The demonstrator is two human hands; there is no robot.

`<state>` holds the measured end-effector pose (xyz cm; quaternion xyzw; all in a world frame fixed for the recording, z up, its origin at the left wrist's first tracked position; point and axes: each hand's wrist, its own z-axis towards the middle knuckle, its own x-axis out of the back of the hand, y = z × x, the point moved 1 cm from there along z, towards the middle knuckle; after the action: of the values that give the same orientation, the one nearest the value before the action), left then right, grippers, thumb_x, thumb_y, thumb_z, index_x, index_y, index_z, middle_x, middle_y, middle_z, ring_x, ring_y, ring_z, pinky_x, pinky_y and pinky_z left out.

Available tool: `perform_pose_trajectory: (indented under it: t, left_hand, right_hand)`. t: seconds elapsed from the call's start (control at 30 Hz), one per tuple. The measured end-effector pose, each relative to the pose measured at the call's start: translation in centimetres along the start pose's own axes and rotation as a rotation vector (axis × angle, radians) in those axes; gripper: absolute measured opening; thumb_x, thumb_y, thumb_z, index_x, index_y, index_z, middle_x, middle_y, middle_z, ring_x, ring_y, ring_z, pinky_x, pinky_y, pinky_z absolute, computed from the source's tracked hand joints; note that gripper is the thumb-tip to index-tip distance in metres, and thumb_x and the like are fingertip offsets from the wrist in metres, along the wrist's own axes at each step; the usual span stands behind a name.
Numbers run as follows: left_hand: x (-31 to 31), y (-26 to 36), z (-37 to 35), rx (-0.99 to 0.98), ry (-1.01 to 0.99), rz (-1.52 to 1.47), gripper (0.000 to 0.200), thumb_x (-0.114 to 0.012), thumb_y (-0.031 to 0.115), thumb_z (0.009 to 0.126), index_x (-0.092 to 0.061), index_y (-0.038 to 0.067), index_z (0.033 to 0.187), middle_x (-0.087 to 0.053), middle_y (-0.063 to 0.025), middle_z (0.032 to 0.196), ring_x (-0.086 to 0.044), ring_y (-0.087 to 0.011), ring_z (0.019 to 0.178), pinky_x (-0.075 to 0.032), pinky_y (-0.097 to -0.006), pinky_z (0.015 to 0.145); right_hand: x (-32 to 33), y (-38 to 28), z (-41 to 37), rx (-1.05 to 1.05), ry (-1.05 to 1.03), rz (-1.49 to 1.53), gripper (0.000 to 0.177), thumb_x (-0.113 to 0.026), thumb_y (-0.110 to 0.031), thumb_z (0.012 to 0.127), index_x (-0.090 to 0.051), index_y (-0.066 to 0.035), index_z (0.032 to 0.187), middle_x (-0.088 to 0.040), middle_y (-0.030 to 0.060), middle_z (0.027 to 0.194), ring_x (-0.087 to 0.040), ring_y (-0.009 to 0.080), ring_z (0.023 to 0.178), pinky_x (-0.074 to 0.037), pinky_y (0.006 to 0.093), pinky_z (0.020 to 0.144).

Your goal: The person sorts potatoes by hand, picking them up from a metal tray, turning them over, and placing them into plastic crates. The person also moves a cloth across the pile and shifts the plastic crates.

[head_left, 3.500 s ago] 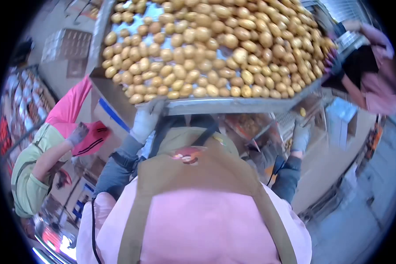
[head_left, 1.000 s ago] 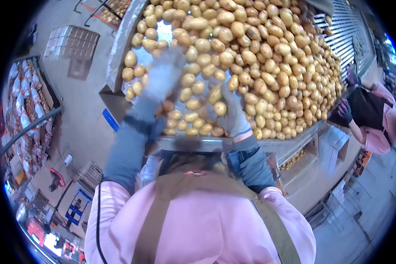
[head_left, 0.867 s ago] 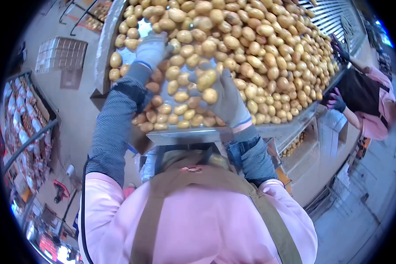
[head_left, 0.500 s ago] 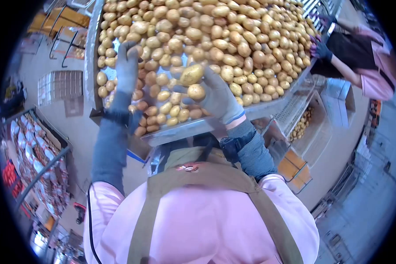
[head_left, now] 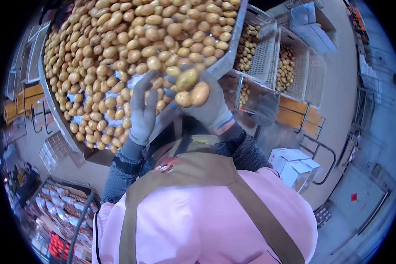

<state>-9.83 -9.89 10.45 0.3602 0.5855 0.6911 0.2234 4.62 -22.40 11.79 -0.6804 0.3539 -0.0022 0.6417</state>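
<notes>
A big steel sorting table is heaped with yellow-brown potatoes. My right hand, in a grey glove, cups three potatoes just above the table's near corner. My left hand, also gloved, is raised beside it with its fingers spread, holding nothing, its fingertips over the potatoes at the table's front edge. I wear a pink top and a tan apron.
White plastic crates with sorted potatoes stand to the right of the table. An orange frame and white boxes are on the floor at right. Shelves of packaged goods show at lower left.
My view has swung to the right, so the crates now show and the co-worker is out of view. My right hand keeps its potatoes; my left hand has lifted off the pile.
</notes>
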Motion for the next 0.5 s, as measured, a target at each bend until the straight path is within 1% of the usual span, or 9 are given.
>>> perform_pose_trajectory:
  t: [0.07, 0.13, 0.17, 0.23, 0.27, 0.33, 0.37, 0.4, 0.5]
  left_hand:
    - [-1.9, 1.5, 0.7, -0.167, -0.035, 0.105, 0.043, -0.059, 0.006, 0.095, -0.054, 0.003, 0.138, -0.060, -0.0150, 0.132, -0.056, -0.0298, 0.124, -0.041, -0.0407, 0.109]
    - [-2.9, 3.5, 2.0, -0.323, -0.079, 0.257, 0.045, -0.062, -0.001, 0.089, -0.059, 0.005, 0.134, -0.065, -0.0156, 0.121, -0.059, -0.0327, 0.118, -0.045, -0.0415, 0.105]
    - [-3.5, 3.6, 2.4, -0.279, -0.092, 0.231, 0.045, -0.063, -0.001, 0.089, -0.059, 0.005, 0.134, -0.065, -0.0156, 0.121, -0.060, -0.0325, 0.116, -0.045, -0.0415, 0.104]
    - [-4.7, 3.8, 3.3, -0.193, -0.112, 0.175, 0.045, -0.064, -0.001, 0.088, -0.059, 0.006, 0.133, -0.066, -0.0155, 0.120, -0.062, -0.0320, 0.112, -0.046, -0.0415, 0.102]
    - [-5.0, 3.6, 3.8, -0.235, -0.125, 0.227, 0.050, -0.068, 0.007, 0.088, -0.058, 0.008, 0.137, -0.067, -0.0151, 0.117, -0.063, -0.0318, 0.106, -0.048, -0.0427, 0.097]
    - [-5.4, 4.2, 4.5, -0.260, -0.309, 0.369, 0.053, -0.069, 0.014, 0.088, -0.056, 0.009, 0.140, -0.067, -0.0147, 0.118, -0.064, -0.0319, 0.106, -0.049, -0.0433, 0.095]
    - [-5.5, 4.7, 4.7, -0.264, -0.400, 0.441, 0.055, -0.070, 0.017, 0.088, -0.055, 0.010, 0.141, -0.067, -0.0145, 0.118, -0.064, -0.0320, 0.105, -0.050, -0.0436, 0.093]
    - [-5.6, 4.8, 5.1, -0.199, -0.558, 0.567, 0.057, -0.073, 0.022, 0.092, -0.053, 0.015, 0.145, -0.064, -0.0121, 0.127, -0.060, -0.0229, 0.117, -0.046, -0.0351, 0.102]
    - [-6.1, 3.9, 6.4, 0.195, -0.654, 0.226, 0.061, -0.075, 0.022, 0.090, -0.052, 0.013, 0.146, -0.063, -0.0106, 0.128, -0.060, -0.0178, 0.116, -0.048, -0.0339, 0.101]
  right_hand:
    - [1.2, -0.9, -0.3, -0.022, 0.028, 0.079, 0.049, -0.038, -0.036, 0.107, -0.043, -0.004, 0.145, -0.056, 0.0194, 0.135, -0.061, 0.0370, 0.120, -0.057, 0.0536, 0.094]
    - [1.7, -1.6, -1.2, 0.088, 0.020, -0.159, 0.045, -0.046, -0.023, 0.104, -0.042, -0.003, 0.145, -0.057, 0.0166, 0.134, -0.061, 0.0312, 0.120, -0.057, 0.0482, 0.095]
    - [1.9, -2.0, -1.6, 0.143, 0.026, -0.276, 0.045, -0.050, -0.016, 0.103, -0.042, -0.003, 0.145, -0.057, 0.0152, 0.133, -0.061, 0.0284, 0.119, -0.057, 0.0455, 0.096]
    - [2.4, -2.6, -2.1, 0.139, 0.023, -0.247, 0.051, -0.060, -0.008, 0.095, -0.044, -0.002, 0.143, -0.058, 0.0131, 0.132, -0.061, 0.0246, 0.118, -0.055, 0.0406, 0.097]
    - [2.8, -2.9, -2.3, 0.142, 0.019, -0.263, 0.054, -0.065, -0.004, 0.091, -0.045, -0.002, 0.142, -0.058, 0.0121, 0.131, -0.061, 0.0229, 0.117, -0.055, 0.0383, 0.098]
    - [4.0, -2.2, -2.9, 0.165, 0.005, -0.409, 0.062, -0.073, 0.002, 0.082, -0.048, -0.002, 0.139, -0.059, 0.0105, 0.130, -0.062, 0.0202, 0.115, -0.053, 0.0346, 0.097]
    - [4.5, -1.6, -3.2, 0.047, 0.015, -0.264, 0.063, -0.074, 0.002, 0.080, -0.049, -0.002, 0.138, -0.060, 0.0101, 0.129, -0.062, 0.0197, 0.113, -0.053, 0.0339, 0.097]
    - [4.8, -0.9, -3.4, -0.069, 0.024, -0.118, 0.064, -0.076, 0.002, 0.078, -0.050, -0.003, 0.136, -0.060, 0.0098, 0.127, -0.062, 0.0192, 0.112, -0.053, 0.0333, 0.096]
    - [5.2, -0.7, -3.9, -0.256, 0.059, 0.226, 0.051, -0.061, -0.023, 0.093, -0.049, -0.005, 0.140, -0.057, 0.0155, 0.136, -0.062, 0.0283, 0.117, -0.053, 0.0402, 0.095]
